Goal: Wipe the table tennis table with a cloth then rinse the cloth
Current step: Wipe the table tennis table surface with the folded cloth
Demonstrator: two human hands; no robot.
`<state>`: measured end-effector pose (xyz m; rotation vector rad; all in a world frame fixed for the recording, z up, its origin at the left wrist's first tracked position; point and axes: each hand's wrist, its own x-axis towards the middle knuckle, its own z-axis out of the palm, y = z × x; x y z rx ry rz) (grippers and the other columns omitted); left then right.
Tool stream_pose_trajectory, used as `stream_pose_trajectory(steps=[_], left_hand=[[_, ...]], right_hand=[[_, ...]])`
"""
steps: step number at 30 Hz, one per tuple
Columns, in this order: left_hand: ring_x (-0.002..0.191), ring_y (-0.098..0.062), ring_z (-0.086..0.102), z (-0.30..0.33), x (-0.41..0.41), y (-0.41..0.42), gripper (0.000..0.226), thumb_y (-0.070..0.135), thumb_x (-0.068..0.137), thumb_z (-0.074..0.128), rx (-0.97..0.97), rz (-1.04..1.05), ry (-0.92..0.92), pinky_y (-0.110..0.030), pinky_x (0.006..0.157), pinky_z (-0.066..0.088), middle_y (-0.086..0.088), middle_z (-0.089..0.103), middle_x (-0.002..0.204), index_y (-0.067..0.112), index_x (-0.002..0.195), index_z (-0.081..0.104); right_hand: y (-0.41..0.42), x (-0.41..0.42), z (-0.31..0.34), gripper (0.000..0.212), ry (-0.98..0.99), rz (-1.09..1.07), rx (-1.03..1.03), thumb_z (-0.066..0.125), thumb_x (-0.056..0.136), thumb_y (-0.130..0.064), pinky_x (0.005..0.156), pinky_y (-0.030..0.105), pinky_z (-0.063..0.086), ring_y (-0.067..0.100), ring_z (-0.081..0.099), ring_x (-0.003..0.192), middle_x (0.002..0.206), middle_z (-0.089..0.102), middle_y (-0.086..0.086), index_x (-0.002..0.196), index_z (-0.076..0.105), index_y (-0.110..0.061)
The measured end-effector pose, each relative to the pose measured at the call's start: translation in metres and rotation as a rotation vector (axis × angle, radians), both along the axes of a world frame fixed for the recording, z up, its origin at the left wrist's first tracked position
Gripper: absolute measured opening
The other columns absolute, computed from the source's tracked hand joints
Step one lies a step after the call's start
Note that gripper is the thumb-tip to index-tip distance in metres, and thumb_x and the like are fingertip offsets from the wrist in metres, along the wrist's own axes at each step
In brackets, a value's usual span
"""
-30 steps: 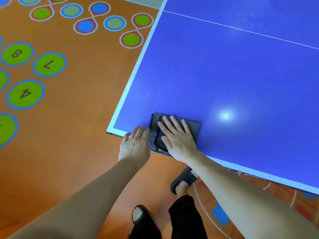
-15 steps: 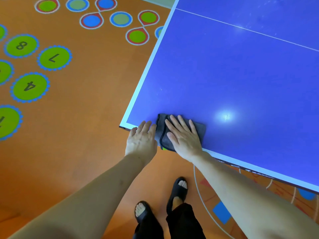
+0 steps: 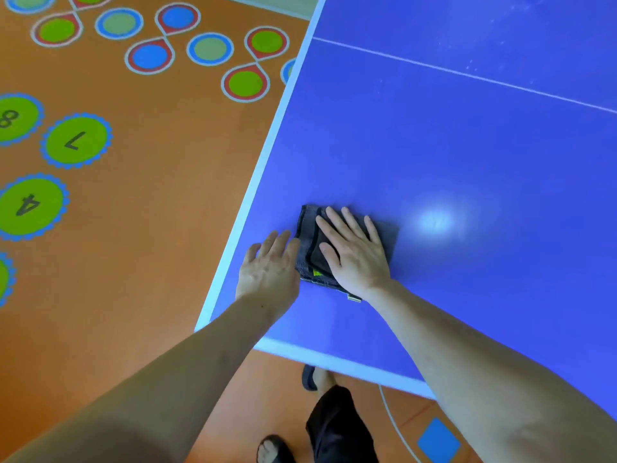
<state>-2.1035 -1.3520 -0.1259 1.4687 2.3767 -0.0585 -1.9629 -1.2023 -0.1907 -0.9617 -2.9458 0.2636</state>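
A folded dark grey cloth (image 3: pixel 309 248) lies flat on the blue table tennis table (image 3: pixel 467 155), near its front left corner. My right hand (image 3: pixel 354 252) presses flat on top of the cloth, fingers spread. Just to the left, my left hand (image 3: pixel 268 269) rests flat on the table surface, its fingertips touching the cloth's left edge. A small yellow-green tag shows at the cloth's near edge.
The white table edge (image 3: pixel 263 162) runs along the left and front sides. Below lies an orange floor (image 3: pixel 150 212) with numbered green circles and coloured rings. My feet in dark sandals (image 3: pixel 273 449) stand by the table's front edge. A white centre line crosses the table at the back.
Both hands and the cloth have slid away from the front edge, further onto the table. The corner now lies behind my wrists.
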Motion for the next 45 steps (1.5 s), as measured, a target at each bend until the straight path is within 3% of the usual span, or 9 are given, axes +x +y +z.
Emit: stream_pose_trajectory(steps=[17,26,35,45], left_hand=[[0.154,-0.018,0.008,-0.009,-0.123,0.295,0.057,0.027,0.1,0.036,-0.026,0.001,0.044,-0.042,0.123,0.016,0.003,0.013,0.167,0.022,0.156,0.023],[0.154,-0.019,0.01,-0.015,-0.159,0.368,0.058,0.024,0.098,0.039,-0.004,-0.007,0.075,-0.042,0.121,0.019,0.002,0.016,0.166,0.022,0.154,0.026],[0.155,-0.02,0.004,-0.006,-0.161,0.332,0.06,0.027,0.098,0.037,-0.023,0.0,0.124,-0.041,0.122,0.019,0.0,0.006,0.168,0.021,0.156,0.021],[0.155,-0.017,0.005,-0.009,-0.116,0.207,0.06,0.025,0.098,0.036,-0.022,0.023,0.079,-0.04,0.123,0.017,0.002,0.013,0.167,0.021,0.156,0.023]], right_hand=[[0.325,-0.139,0.008,0.056,0.031,-0.026,-0.049,0.025,0.109,-0.051,0.13,0.049,0.009,0.013,0.017,0.16,0.172,0.023,-0.016,0.163,0.032,-0.038],[0.454,-0.196,0.013,0.058,0.01,-0.019,-0.064,0.018,0.108,-0.053,0.13,0.05,0.008,0.011,0.013,0.161,0.173,0.02,-0.018,0.164,0.028,-0.04],[0.431,-0.195,0.015,0.062,-0.063,-0.004,-0.013,0.012,0.107,-0.052,0.13,0.054,0.005,0.017,0.005,0.162,0.176,0.011,-0.012,0.167,0.017,-0.036],[0.263,-0.153,0.01,0.063,-0.063,0.082,0.015,0.015,0.107,-0.053,0.13,0.054,0.007,0.018,0.007,0.162,0.175,0.014,-0.01,0.167,0.02,-0.034]])
